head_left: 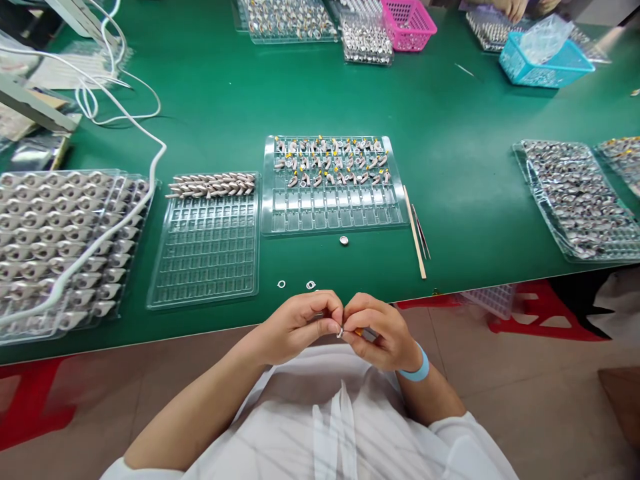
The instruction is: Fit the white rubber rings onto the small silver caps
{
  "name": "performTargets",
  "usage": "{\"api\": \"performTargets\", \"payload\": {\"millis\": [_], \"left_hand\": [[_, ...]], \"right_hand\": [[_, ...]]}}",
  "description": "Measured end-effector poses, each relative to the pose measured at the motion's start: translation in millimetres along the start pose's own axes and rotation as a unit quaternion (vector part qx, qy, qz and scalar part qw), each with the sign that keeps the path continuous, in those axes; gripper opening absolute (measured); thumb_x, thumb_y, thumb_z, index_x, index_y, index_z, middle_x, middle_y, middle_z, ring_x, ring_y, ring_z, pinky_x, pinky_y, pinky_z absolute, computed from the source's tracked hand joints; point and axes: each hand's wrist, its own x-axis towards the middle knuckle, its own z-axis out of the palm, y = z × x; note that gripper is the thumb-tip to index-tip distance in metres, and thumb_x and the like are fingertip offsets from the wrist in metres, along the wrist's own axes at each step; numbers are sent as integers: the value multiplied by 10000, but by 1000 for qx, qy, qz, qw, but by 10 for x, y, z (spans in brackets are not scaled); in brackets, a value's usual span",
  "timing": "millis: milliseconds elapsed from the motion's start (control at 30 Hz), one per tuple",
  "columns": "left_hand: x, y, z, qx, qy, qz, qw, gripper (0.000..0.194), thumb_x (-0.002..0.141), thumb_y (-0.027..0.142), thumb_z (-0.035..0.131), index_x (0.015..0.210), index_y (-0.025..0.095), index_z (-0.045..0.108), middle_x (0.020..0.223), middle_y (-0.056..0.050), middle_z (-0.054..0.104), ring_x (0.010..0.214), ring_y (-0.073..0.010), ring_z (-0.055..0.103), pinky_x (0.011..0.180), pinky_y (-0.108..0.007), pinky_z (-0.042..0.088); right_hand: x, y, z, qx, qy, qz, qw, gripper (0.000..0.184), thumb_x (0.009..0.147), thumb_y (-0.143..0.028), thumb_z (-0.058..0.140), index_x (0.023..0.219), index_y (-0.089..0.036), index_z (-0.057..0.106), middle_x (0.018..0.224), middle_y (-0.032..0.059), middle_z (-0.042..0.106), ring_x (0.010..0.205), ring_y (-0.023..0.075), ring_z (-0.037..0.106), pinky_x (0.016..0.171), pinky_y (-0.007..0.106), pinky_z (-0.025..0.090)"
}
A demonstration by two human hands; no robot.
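1. Thumb and forefinger of the left hand (303, 323) are pinched together on a small silvery part (339, 332), held in front of a white garment (280, 413), just off the near edge of the green table (465, 200).
2. Right hand (383, 330), a pale blue band (416, 365) at its wrist, meets it there: fingers curled in, thumb and forefinger closed on an orange piece (359, 331), tips right beside the silvery part.
3. Just beyond the left hand lie flat white rings (281, 284); a little farther, a round silvery disc (343, 241).
4. To the right, a wooden stick (415, 233) lies beside slim tweezers (421, 232).
5. Ahead, a clear tray (330, 217) carries three rows of small metal parts with yellow-orange bits in its far half. Left of it, another clear tray (200, 267) has grey pieces along its far end.
6. Far left, a white cable (56, 290) crosses rows of larger grey parts (30, 217); far right, a tray holds crowded shiny pieces (580, 193).
7. At the back stand a pink basket (410, 40) and a blue basket (545, 72), with a co-worker's hand (514, 8) over small parts.
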Motion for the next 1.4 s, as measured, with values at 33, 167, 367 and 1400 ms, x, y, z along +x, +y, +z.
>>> {"api": "performTargets", "payload": {"millis": [33, 167, 367, 1400], "left_hand": [[-5, 7, 2, 15, 4, 6, 1000, 261, 955, 360, 506, 815, 155, 589, 829, -44, 568, 727, -137, 509, 695, -250, 438], [-22, 24, 27, 68, 26, 26, 997, 224, 959, 324, 481, 816, 170, 559, 820, -45, 568, 733, -146, 505, 696, -255, 436], [-57, -12, 79, 120, 45, 59, 990, 144, 959, 188, 425, 839, 186, 504, 822, -34, 543, 734, -142, 492, 686, -254, 417], [969, -118, -354, 544, 192, 12, 817, 91, 892, 213, 615, 932, 153, 671, 893, -85, 628, 839, -220, 595, 711, -315, 473]], "right_hand": [[0, -2, 6, -2, 4, 0, 1000, 124, 861, -119, 570, 918, -228, 567, 849, 45, 612, 737, 148, 570, 644, 287, 507], [-17, 2, 37, -15, 16, -6, 1000, 134, 845, -109, 564, 899, -231, 563, 827, 39, 603, 707, 148, 564, 626, 289, 501], [-51, 0, 100, -47, 49, -16, 998, 190, 788, -60, 576, 873, -230, 561, 799, 36, 594, 697, 154, 564, 619, 297, 497], [-220, 118, -143, -66, 178, 125, 974, 148, 824, -64, 590, 847, -210, 593, 831, 24, 613, 766, 154, 596, 669, 297, 480]]}}
